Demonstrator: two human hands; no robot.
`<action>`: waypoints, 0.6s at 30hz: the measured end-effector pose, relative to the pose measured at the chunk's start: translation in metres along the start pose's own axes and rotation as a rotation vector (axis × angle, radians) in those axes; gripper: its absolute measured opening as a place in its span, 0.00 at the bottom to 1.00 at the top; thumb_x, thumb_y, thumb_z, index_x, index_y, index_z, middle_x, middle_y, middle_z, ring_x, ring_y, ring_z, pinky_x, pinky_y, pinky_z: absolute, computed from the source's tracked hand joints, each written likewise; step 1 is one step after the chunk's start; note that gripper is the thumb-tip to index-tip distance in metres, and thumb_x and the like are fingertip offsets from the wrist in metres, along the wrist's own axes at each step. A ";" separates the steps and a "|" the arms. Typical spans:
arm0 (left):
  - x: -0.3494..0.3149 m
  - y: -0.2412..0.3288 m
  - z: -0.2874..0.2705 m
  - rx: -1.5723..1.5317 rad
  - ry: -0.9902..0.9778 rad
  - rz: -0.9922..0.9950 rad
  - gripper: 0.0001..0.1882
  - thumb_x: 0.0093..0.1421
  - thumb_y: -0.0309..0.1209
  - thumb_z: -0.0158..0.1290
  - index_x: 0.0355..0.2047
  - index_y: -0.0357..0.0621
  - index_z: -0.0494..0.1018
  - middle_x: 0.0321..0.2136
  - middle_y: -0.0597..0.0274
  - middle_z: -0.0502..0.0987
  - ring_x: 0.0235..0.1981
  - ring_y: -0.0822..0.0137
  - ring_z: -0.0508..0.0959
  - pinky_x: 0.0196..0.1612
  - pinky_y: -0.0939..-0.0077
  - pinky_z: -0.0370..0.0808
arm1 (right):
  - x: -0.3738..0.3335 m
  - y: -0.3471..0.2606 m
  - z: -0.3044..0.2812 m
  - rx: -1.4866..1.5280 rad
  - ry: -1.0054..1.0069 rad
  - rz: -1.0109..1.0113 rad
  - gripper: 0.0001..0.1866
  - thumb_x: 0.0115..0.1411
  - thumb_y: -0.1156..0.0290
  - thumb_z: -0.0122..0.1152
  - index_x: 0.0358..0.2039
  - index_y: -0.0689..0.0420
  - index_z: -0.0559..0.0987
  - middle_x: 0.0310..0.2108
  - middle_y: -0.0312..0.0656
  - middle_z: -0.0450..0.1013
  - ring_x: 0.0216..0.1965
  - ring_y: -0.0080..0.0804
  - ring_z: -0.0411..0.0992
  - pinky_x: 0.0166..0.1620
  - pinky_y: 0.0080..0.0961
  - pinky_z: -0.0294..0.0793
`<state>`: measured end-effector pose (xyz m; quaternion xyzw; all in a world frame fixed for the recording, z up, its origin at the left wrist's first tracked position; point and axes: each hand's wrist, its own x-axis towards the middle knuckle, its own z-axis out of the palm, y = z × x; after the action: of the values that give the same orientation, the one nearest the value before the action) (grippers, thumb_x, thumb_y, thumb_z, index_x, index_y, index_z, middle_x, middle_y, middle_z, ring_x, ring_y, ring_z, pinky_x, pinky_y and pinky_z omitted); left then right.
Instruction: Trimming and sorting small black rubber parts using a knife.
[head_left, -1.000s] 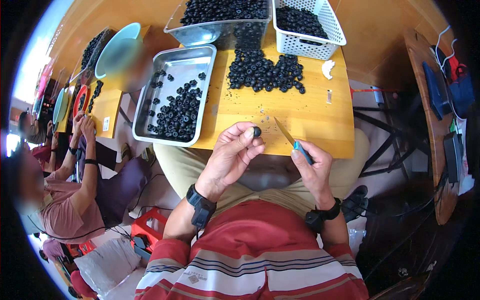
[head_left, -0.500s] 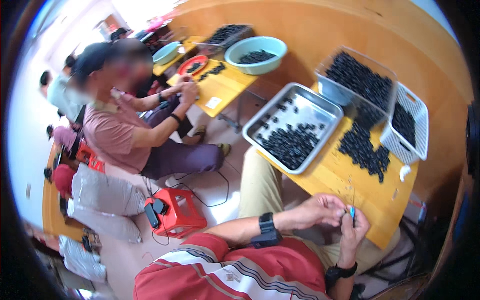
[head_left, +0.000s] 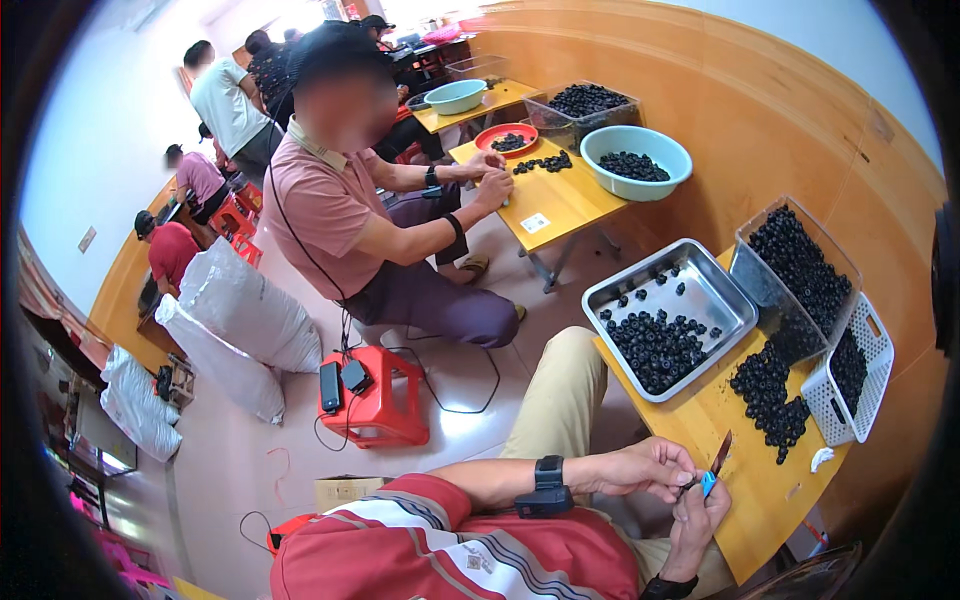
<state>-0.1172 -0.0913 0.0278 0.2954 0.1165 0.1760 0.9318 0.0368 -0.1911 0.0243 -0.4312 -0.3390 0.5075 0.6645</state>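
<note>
Left hand (head_left: 650,468): fingers pinched on one small black piece (head_left: 688,482), partly hidden. Right hand (head_left: 697,518): gripping one blue-handled knife (head_left: 709,484) at near edge of desk (head_left: 765,515). Knife's long axis slanted; blade points away from body, up and slightly right. On desk: one metal tray (head_left: 722,303), one clear bin (head_left: 762,290), one white basket (head_left: 828,408), one loose heap (head_left: 765,395), pieces too many to count.

Blue-handled knife (head_left: 709,483) in right hand (head_left: 700,515), blade (head_left: 722,453) slanting outward, small dark piece (head_left: 689,484) in left hand (head_left: 650,469)

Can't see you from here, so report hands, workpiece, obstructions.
Left hand holding small dark piece. Right hand gripping blue-handled knife. Nothing seen blocking; loose black pieces farther up the table.
</note>
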 end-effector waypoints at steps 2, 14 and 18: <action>-0.001 0.001 -0.002 0.003 0.010 0.018 0.09 0.63 0.31 0.58 0.42 0.43 0.75 0.35 0.70 0.80 0.31 0.79 0.79 0.39 0.84 0.79 | 0.002 0.004 0.000 -0.002 0.007 0.005 0.10 0.64 0.69 0.60 0.39 0.63 0.74 0.21 0.31 0.67 0.14 0.10 0.55 0.16 0.11 0.50; -0.003 0.009 -0.002 0.063 0.069 0.060 0.08 0.63 0.31 0.58 0.41 0.43 0.75 0.35 0.70 0.79 0.31 0.80 0.79 0.38 0.84 0.80 | 0.011 0.009 0.006 -0.003 -0.003 -0.042 0.10 0.65 0.70 0.56 0.39 0.65 0.75 0.19 0.29 0.64 0.14 0.10 0.54 0.17 0.11 0.48; -0.001 0.009 -0.003 0.071 0.060 0.070 0.09 0.64 0.31 0.57 0.42 0.42 0.75 0.35 0.72 0.79 0.32 0.83 0.77 0.36 0.89 0.77 | 0.017 0.016 -0.002 0.068 -0.018 -0.040 0.10 0.64 0.71 0.56 0.39 0.66 0.75 0.19 0.30 0.65 0.14 0.10 0.54 0.16 0.11 0.48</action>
<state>-0.1215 -0.0829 0.0310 0.3266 0.1404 0.2129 0.9101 0.0371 -0.1738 0.0093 -0.3969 -0.3360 0.5094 0.6857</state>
